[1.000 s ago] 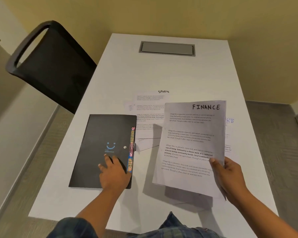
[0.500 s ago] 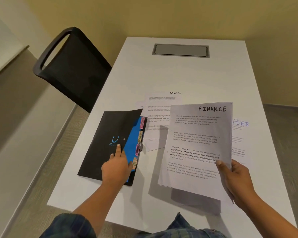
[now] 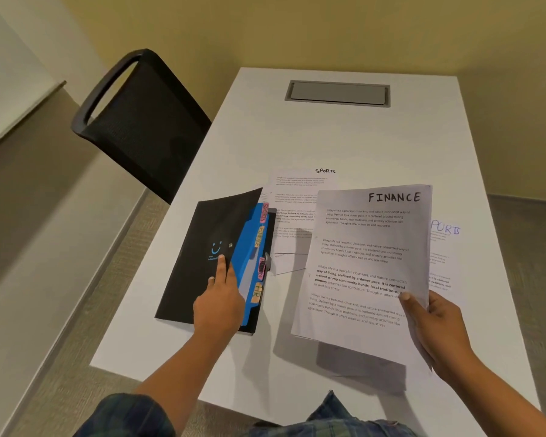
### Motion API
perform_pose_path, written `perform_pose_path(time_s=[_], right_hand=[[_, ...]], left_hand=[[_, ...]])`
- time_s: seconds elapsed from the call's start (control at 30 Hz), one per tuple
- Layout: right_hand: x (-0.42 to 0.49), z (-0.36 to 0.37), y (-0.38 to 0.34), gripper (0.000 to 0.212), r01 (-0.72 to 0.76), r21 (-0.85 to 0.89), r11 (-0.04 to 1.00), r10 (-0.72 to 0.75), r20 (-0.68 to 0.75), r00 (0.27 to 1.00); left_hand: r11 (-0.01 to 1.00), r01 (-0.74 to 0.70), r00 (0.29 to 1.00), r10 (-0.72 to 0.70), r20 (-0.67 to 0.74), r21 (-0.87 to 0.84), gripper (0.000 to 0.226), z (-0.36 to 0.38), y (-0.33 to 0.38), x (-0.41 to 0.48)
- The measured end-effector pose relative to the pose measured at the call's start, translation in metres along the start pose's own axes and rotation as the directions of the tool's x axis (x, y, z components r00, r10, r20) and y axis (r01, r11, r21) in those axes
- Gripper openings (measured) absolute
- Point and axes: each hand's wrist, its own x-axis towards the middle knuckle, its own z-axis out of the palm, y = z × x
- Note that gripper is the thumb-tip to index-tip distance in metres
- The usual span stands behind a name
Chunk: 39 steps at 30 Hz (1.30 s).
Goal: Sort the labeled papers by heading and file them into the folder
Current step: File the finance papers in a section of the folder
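Note:
A black folder (image 3: 202,247) lies on the left of the white table (image 3: 344,137). Its cover is partly raised, and blue dividers (image 3: 251,247) with coloured tabs show underneath. My left hand (image 3: 219,301) grips the cover's right edge, thumb under it and fingers on top. My right hand (image 3: 435,323) holds a stack of papers headed FINANCE (image 3: 366,266) by its lower right corner, above the table. Behind it lie papers headed SPORTS (image 3: 300,197). Another sheet with blue writing (image 3: 442,250) peeks out at the right.
A black mesh chair (image 3: 139,121) stands at the table's left side. A grey cable hatch (image 3: 338,93) is set into the far end of the table. Yellow walls close in behind and to the right.
My left hand has lifted the folder's cover from flat to partly open, baring the blue dividers and tabs. The FINANCE stack stays held in my right hand.

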Motion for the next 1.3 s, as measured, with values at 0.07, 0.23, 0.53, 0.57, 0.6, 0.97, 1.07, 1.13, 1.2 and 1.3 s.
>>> perform_pose_path(time_s=[0.07,0.23,0.53,0.57,0.6,0.97,1.07,1.13,1.2,1.3], right_hand=[[-0.002,0.0,-0.002,0.02,0.002,0.001,1.0,-0.002,-0.001,1.0],[-0.004,0.0,-0.007,0.021,-0.002,0.008,1.0,0.002,0.003,1.0],[-0.008,0.008,-0.024,0.018,-0.018,0.019,1.0,0.017,0.016,1.0],[-0.009,0.01,-0.029,0.017,-0.01,0.025,1.0,0.009,0.022,1.0],[-0.01,0.013,-0.034,0.017,-0.003,0.033,0.999,0.002,0.027,1.0],[-0.024,0.042,-0.099,0.024,0.142,-0.086,0.986,-0.128,0.152,0.98],[-0.029,0.049,-0.105,0.024,0.158,-0.141,0.977,-0.125,0.221,0.967],[-0.034,0.053,-0.107,0.023,0.172,-0.178,0.969,-0.125,0.251,0.96],[-0.039,0.058,-0.109,0.022,0.201,-0.227,0.953,-0.136,0.274,0.952],[-0.045,0.068,-0.113,0.019,0.235,-0.28,0.931,-0.14,0.32,0.937]], left_hand=[[1.0,0.0,0.999,-0.001,-0.032,-0.026,0.079,-0.006,-0.001,-0.002],[0.993,-0.015,1.0,0.014,-0.005,-0.114,0.084,-0.017,-0.003,-0.007],[0.975,-0.056,0.998,0.055,-0.013,-0.217,0.073,-0.03,-0.006,-0.013],[0.966,-0.071,0.997,0.07,-0.014,-0.25,0.075,-0.031,-0.006,-0.014],[0.956,-0.092,0.996,0.093,-0.01,-0.279,0.077,-0.033,-0.007,-0.016],[0.9,-0.202,0.975,0.222,0.007,-0.387,0.056,-0.05,0.016,-0.039],[0.872,-0.196,0.977,0.214,-0.01,-0.45,0.057,-0.057,0.019,-0.046],[0.861,-0.2,0.977,0.211,-0.028,-0.468,0.059,-0.062,0.019,-0.05],[0.865,-0.199,0.978,0.205,-0.038,-0.46,0.062,-0.066,0.018,-0.052],[0.84,-0.159,0.984,0.177,-0.016,-0.519,0.052,-0.065,0.016,-0.053]])
